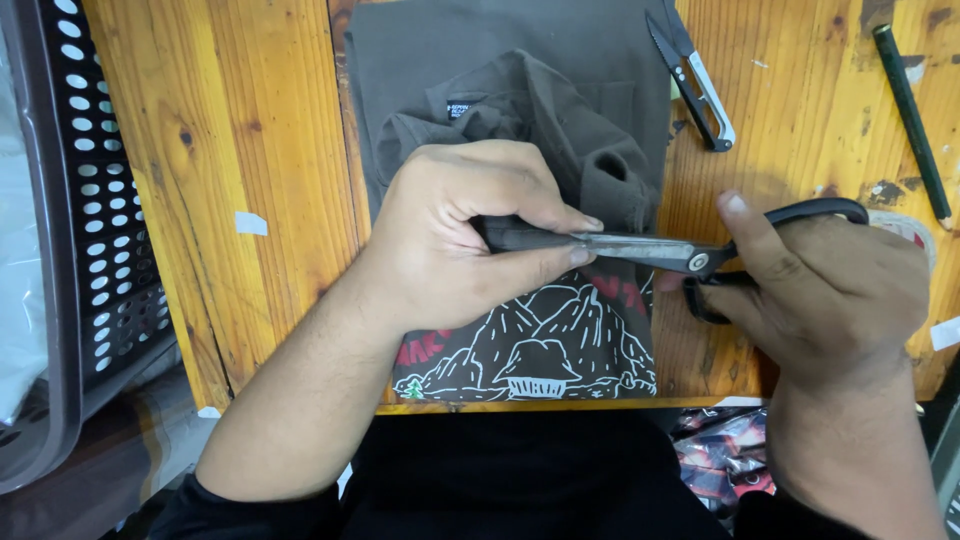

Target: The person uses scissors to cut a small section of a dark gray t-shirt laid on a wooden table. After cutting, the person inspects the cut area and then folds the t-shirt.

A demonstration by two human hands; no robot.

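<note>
**Scissors held over a folded grey shirt**

The wooden surface point(270, 150) carries everything, and the folded dark grey shirt point(560, 90) at its middle serves as the landmark. To the left of the shirt, off the surface's edge, stands a dark perforated plastic basket point(90, 220). The shirt lies flat with its collar bunched up and a white line drawing of mountains and a hut on the end nearest the person.

Over the shirt, the left hand point(455, 235) is clenched around the blades of a pair of black-handled scissors point(690, 258), fingertips pinching the steel near the tips. Just right of the shirt, the right hand point(830, 295) grips the scissor handles, index finger stretched along the top loop. The blades look closed; whether any cloth or thread is caught in them cannot be told, and no cut shows in the shirt.

Right of the shirt's far end lie small thread snips point(695, 80), and further right a dark green pencil point(910, 120).
</note>
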